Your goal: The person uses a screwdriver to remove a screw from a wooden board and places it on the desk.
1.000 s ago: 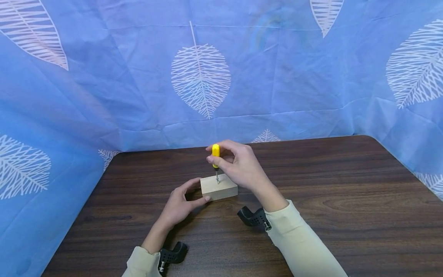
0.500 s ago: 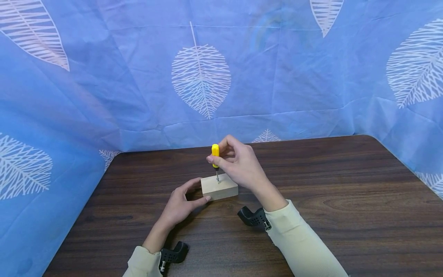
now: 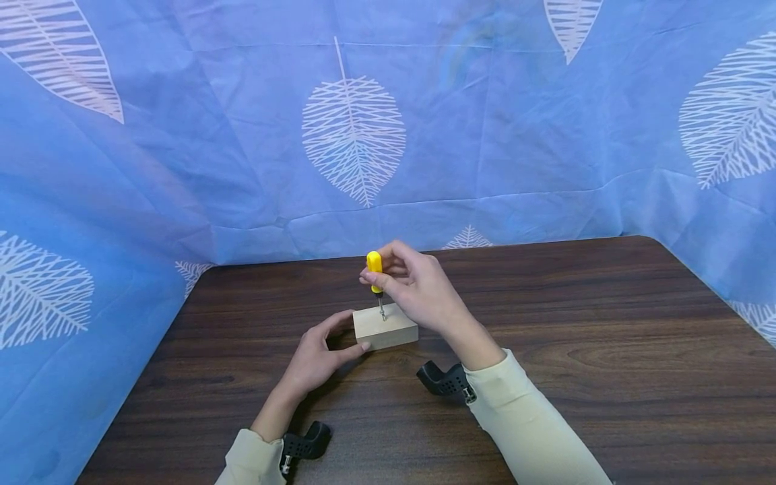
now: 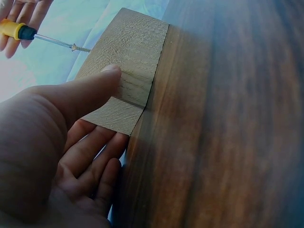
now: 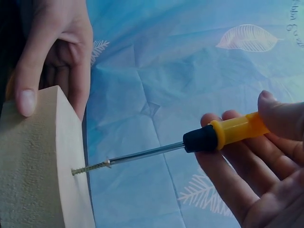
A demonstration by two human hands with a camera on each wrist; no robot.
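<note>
A pale wooden block (image 3: 388,336) lies on the table with a screw (image 5: 90,167) standing partway out of its top face. My left hand (image 3: 314,357) holds the block's left end, thumb on the near side and fingers on the far side. My right hand (image 3: 424,286) pinches the yellow handle of a screwdriver (image 3: 375,264) between thumb and fingers. The screwdriver's shaft points down, slightly tilted, and its tip meets the screw head, as the right wrist view shows. In the left wrist view the screw's thread (image 4: 83,49) shows between its head and the block.
The dark wood-grain table (image 3: 576,316) extends on both sides of the block. A blue cloth (image 3: 242,135) with white leaf prints hangs behind and beside it. Black wrist mounts (image 3: 307,441) sit at both cream sleeves (image 3: 527,411).
The screwdriver's handle has tipped slightly to the left. My right fingers have shifted on the handle, the index finger drawing back and then coming forward again. My left hand keeps its hold on the block.
</note>
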